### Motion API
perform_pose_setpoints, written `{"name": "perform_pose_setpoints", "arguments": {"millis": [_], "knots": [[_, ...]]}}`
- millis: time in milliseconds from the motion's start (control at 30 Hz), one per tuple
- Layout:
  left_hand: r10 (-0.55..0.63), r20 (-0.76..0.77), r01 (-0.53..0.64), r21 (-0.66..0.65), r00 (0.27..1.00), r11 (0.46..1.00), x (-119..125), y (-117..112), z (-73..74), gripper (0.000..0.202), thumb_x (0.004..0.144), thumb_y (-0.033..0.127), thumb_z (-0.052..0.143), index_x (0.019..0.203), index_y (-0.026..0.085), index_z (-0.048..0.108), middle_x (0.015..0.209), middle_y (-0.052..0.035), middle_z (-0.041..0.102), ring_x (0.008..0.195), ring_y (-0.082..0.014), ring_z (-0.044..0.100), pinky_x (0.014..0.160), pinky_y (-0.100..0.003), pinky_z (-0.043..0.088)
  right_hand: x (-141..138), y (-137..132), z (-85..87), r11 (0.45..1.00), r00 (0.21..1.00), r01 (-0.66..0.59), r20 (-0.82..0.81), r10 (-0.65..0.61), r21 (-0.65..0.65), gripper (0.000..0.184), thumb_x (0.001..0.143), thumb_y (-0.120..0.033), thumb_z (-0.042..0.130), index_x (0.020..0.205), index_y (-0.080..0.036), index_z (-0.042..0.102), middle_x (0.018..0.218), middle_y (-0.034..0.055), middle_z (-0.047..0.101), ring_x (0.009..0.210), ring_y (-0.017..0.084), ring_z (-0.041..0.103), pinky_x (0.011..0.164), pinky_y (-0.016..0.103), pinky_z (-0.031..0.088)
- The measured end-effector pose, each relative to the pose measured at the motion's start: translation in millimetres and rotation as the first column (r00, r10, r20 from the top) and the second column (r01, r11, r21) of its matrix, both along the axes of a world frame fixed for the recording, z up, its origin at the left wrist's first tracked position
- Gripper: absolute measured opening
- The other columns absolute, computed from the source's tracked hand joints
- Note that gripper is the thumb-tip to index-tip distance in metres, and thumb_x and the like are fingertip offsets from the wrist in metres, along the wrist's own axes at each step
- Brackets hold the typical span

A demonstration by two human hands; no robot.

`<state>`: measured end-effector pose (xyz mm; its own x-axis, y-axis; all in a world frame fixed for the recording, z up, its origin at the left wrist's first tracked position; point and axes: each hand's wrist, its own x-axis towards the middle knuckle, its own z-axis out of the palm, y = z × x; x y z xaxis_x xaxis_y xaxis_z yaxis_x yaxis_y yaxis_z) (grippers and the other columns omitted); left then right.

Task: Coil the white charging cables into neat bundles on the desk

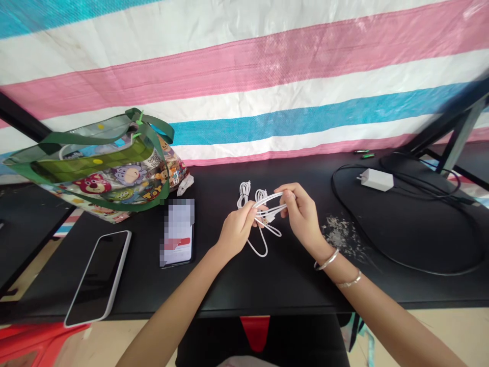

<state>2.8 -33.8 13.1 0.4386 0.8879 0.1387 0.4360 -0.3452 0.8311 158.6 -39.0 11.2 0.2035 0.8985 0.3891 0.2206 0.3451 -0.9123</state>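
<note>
Held loops of a thin, white, plastic-sheathed cable [270, 211] pinched in both the left hand [237, 227] and the right hand [301, 211] over the smooth black tabletop [290, 285], apparently partly coiled, with slack bends not yet gathered, near a narrow, already bundled white cable [244, 193].

Smooth plastic-sheathed cable [273, 210], 2 shiny metal bangles [329, 260], sheeting [267, 61] — glossy woven plastic, smooth matt tabletop [298, 285]

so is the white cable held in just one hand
No, the left hand and right hand both grip the white cable.
</note>
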Motion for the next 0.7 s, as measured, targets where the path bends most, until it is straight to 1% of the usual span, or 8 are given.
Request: {"name": "perform_pose_setpoints", "arguments": {"millis": [100, 233, 300, 367, 467, 567, 700], "knots": [[0.013, -0.047, -0.012, 0.017, 0.999, 1.000, -0.1, -0.6, 1.0, 0.035, 0.095, 0.025, 0.029, 0.101, 0.021, 0.063, 0.073, 0.0001, 0.072, 0.066, -0.0144, 0.066, 0.067, -0.025, 0.049, -0.7, -0.7, -0.8, 1.000, 1.000, -0.011, 0.005, 0.010, 0.005, 0.032, 0.089, -0.049, 0.047, 0.082, -0.020, 0.058, 0.052, -0.0070, 0.044, 0.039, 0.007, 0.043, 0.040, 0.020, 0.035], [0.118, -0.155, -0.103, 0.101, 0.981, 0.990, -0.2, -2.5, 3.2, 0.034, 0.094, 0.024, 0.030, 0.092, 0.021, 0.064, 0.084, -0.0021, 0.073, 0.079, -0.0185, 0.067, 0.073, -0.028, 0.048, -2.1, -1.4, -1.9, 1.000, 1.000, -0.017, 0.015, 0.016, 0.021, 0.035, 0.089, -0.052, 0.046, 0.082, -0.020, 0.057, 0.052, -0.0071, 0.044, 0.040, 0.007, 0.044, 0.042, 0.020, 0.036], [0.143, -0.155, -0.123, 0.132, 0.978, 0.984, 0.0, -3.0, 3.3, 0.034, 0.094, 0.024, 0.030, 0.090, 0.021, 0.064, 0.086, -0.0029, 0.073, 0.084, -0.0199, 0.066, 0.075, -0.029, 0.048, -2.6, -1.8, -2.7, 1.000, 1.000, -0.017, 0.008, 0.017, 0.025, 0.036, 0.088, -0.054, 0.045, 0.082, -0.020, 0.057, 0.053, -0.0069, 0.044, 0.040, 0.007, 0.044, 0.042, 0.020, 0.037], [0.115, -0.108, -0.102, 0.120, 0.987, 0.987, 0.3, -2.8, 2.2, 0.034, 0.094, 0.023, 0.029, 0.092, 0.021, 0.064, 0.085, -0.0026, 0.073, 0.082, -0.0189, 0.067, 0.076, -0.028, 0.047, -3.1, -2.0, -3.5, 1.000, 1.000, -0.015, -0.004, 0.015, 0.026, 0.038, 0.088, -0.055, 0.045, 0.082, -0.020, 0.057, 0.054, -0.0069, 0.045, 0.040, 0.007, 0.044, 0.041, 0.020, 0.037], [0.076, -0.041, -0.073, 0.076, 0.996, 0.994, 0.9, -1.7, -0.6, 0.034, 0.094, 0.023, 0.029, 0.101, 0.021, 0.062, 0.083, -0.0017, 0.073, 0.076, -0.0168, 0.067, 0.074, -0.026, 0.047, -3.3, -2.0, -4.2, 1.000, 1.000, -0.009, -0.021, 0.010, 0.027, 0.039, 0.088, -0.057, 0.045, 0.082, -0.020, 0.057, 0.054, -0.0070, 0.044, 0.039, 0.006, 0.044, 0.041, 0.020, 0.036], [0.077, -0.037, -0.075, 0.053, 0.996, 0.996, 0.9, -1.1, -2.1, 0.033, 0.094, 0.024, 0.030, 0.108, 0.022, 0.060, 0.080, -0.0002, 0.073, 0.072, -0.0161, 0.067, 0.071, -0.025, 0.047, -3.5, -1.9, -3.6, 1.000, 1.000, -0.004, -0.029, 0.005, 0.021, 0.039, 0.087, -0.057, 0.046, 0.082, -0.020, 0.057, 0.054, -0.0069, 0.044, 0.038, 0.006, 0.043, 0.039, 0.020, 0.036], [0.038, -0.063, -0.034, 0.063, 0.997, 0.997, -0.3, -1.9, -1.3, 0.033, 0.093, 0.025, 0.032, 0.110, 0.024, 0.060, 0.065, 0.0033, 0.067, 0.064, -0.0150, 0.065, 0.069, -0.024, 0.045, -4.2, -2.0, -2.3, 1.000, 1.000, -0.010, -0.022, 0.010, 0.012, 0.039, 0.086, -0.058, 0.047, 0.080, -0.020, 0.057, 0.053, -0.0069, 0.044, 0.038, 0.006, 0.043, 0.039, 0.020, 0.035]]}}
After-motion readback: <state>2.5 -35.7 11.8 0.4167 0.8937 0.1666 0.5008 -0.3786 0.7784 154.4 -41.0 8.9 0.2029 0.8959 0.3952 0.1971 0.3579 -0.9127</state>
